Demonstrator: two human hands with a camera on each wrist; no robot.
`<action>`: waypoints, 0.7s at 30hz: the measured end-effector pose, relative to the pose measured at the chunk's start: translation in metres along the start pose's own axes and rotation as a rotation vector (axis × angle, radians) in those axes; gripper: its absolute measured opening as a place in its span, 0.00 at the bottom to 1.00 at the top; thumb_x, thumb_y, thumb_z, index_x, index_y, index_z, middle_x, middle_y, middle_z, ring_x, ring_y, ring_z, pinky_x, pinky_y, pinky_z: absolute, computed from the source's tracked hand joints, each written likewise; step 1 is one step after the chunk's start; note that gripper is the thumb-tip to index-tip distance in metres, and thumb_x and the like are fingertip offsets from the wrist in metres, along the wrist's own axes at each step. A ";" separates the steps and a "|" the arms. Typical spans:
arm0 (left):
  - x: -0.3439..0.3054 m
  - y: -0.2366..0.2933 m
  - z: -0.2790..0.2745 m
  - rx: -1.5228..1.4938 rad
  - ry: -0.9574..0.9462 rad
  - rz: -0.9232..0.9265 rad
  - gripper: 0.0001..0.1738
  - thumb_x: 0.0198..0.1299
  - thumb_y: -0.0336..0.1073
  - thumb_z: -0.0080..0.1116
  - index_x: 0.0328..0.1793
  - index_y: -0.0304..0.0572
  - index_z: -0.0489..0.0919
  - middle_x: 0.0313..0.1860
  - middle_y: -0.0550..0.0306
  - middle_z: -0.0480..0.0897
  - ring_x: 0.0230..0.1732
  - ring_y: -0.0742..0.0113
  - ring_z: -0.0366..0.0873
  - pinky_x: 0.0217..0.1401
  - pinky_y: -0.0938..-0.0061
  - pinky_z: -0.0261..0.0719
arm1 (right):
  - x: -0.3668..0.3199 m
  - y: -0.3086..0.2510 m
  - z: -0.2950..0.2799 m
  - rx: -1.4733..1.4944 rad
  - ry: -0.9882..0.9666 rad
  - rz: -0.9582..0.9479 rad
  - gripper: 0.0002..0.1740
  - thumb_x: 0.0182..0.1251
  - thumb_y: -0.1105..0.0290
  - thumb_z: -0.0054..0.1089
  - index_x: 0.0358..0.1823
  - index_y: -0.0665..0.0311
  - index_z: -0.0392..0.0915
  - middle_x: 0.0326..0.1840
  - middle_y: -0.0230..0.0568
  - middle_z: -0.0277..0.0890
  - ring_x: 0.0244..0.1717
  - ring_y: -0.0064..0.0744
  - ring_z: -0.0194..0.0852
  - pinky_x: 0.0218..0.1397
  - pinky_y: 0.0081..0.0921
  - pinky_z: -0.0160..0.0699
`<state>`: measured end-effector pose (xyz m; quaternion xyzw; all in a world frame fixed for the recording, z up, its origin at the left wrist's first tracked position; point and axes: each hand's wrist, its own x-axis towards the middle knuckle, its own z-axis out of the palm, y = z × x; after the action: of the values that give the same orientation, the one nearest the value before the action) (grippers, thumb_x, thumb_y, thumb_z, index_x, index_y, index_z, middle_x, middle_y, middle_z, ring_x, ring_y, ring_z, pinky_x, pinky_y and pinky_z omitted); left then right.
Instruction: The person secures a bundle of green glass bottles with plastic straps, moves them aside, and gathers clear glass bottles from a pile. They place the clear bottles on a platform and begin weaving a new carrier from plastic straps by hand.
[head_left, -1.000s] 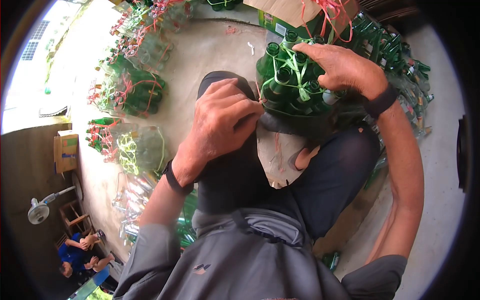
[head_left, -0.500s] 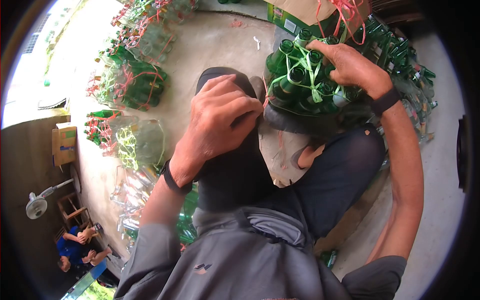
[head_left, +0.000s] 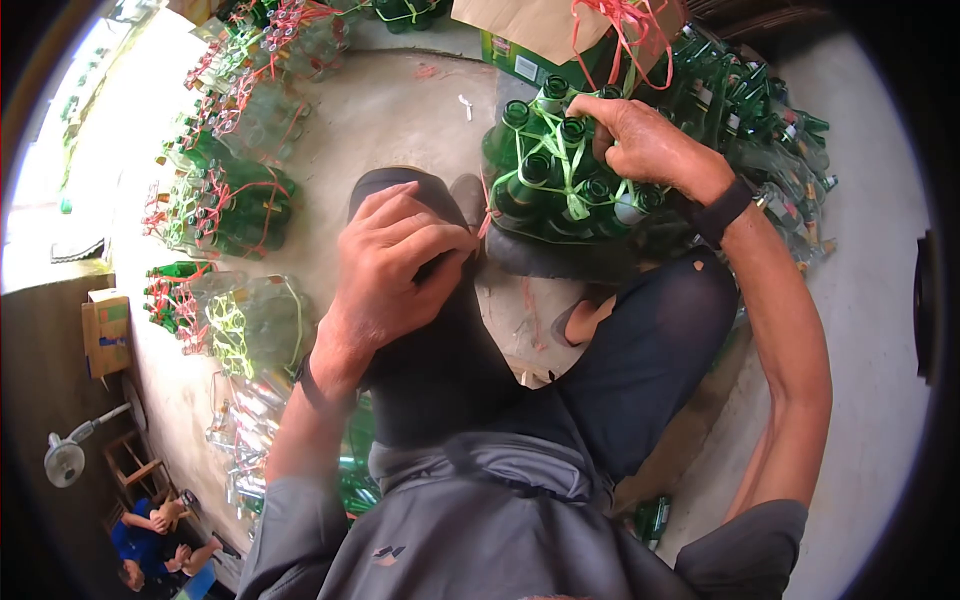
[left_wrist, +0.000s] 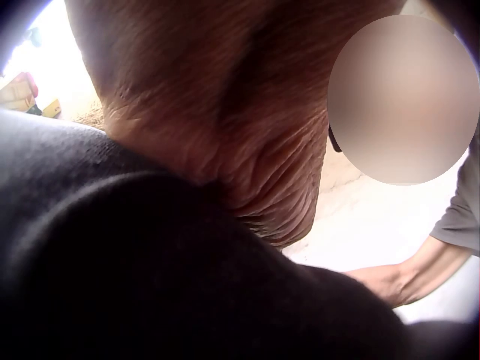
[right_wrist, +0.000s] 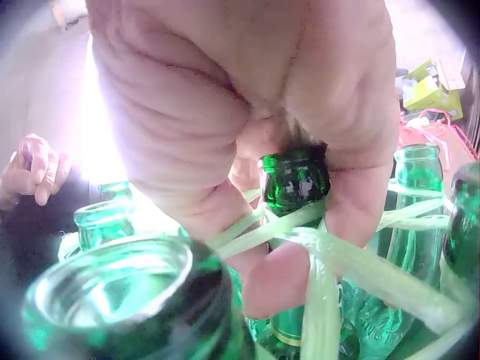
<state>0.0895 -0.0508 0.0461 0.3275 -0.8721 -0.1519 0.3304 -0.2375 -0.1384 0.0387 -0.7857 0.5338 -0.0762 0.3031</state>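
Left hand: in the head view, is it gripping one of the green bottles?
No, the left hand rests at the knee, apart from the green bottles.

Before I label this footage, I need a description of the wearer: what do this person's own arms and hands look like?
The left hand and right hand are both ungloved. Each wrist has a dark band, the left band and the right band. The forearms are bare below a grey left sleeve and right sleeve.
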 end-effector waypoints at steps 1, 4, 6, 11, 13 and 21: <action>-0.001 0.000 0.000 0.000 0.002 -0.002 0.13 0.44 0.23 0.72 0.37 0.47 0.87 0.32 0.63 0.88 0.39 0.62 0.85 0.67 0.53 0.80 | -0.001 -0.001 0.001 -0.007 0.002 -0.003 0.35 0.49 0.90 0.47 0.63 0.63 0.74 0.28 0.46 0.79 0.33 0.44 0.82 0.41 0.40 0.78; 0.001 0.000 -0.001 -0.007 -0.008 -0.009 0.13 0.44 0.23 0.72 0.37 0.47 0.87 0.32 0.64 0.88 0.39 0.61 0.85 0.67 0.53 0.80 | -0.007 -0.005 0.000 0.020 0.004 -0.012 0.35 0.49 0.91 0.48 0.63 0.64 0.74 0.29 0.46 0.80 0.34 0.44 0.83 0.42 0.40 0.79; 0.002 0.000 -0.001 -0.016 -0.009 -0.014 0.13 0.44 0.23 0.72 0.37 0.47 0.87 0.32 0.64 0.88 0.39 0.61 0.85 0.67 0.53 0.80 | -0.011 -0.011 -0.001 0.028 -0.024 0.006 0.36 0.48 0.91 0.47 0.63 0.64 0.74 0.29 0.47 0.80 0.36 0.45 0.84 0.43 0.40 0.79; 0.003 -0.001 -0.002 -0.035 -0.005 -0.008 0.13 0.44 0.23 0.72 0.37 0.47 0.87 0.32 0.63 0.88 0.39 0.61 0.85 0.67 0.53 0.80 | -0.014 -0.006 0.002 0.004 0.055 -0.088 0.36 0.47 0.89 0.46 0.63 0.65 0.74 0.32 0.49 0.82 0.37 0.45 0.83 0.43 0.40 0.79; 0.002 -0.001 -0.001 -0.027 -0.008 -0.007 0.13 0.45 0.23 0.72 0.37 0.47 0.87 0.32 0.63 0.88 0.39 0.62 0.85 0.67 0.53 0.80 | -0.013 -0.005 0.000 0.043 0.036 -0.042 0.36 0.46 0.88 0.45 0.63 0.66 0.74 0.33 0.50 0.83 0.37 0.44 0.83 0.43 0.39 0.79; 0.004 0.002 0.001 -0.034 0.012 0.003 0.11 0.46 0.21 0.71 0.36 0.45 0.88 0.31 0.63 0.87 0.38 0.63 0.85 0.68 0.52 0.79 | -0.008 0.003 -0.001 0.205 -0.023 0.054 0.38 0.47 0.89 0.51 0.66 0.69 0.75 0.34 0.46 0.86 0.37 0.38 0.87 0.41 0.37 0.83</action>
<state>0.0858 -0.0520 0.0486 0.3216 -0.8678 -0.1643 0.3413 -0.2432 -0.1319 0.0394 -0.7368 0.5407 -0.1132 0.3898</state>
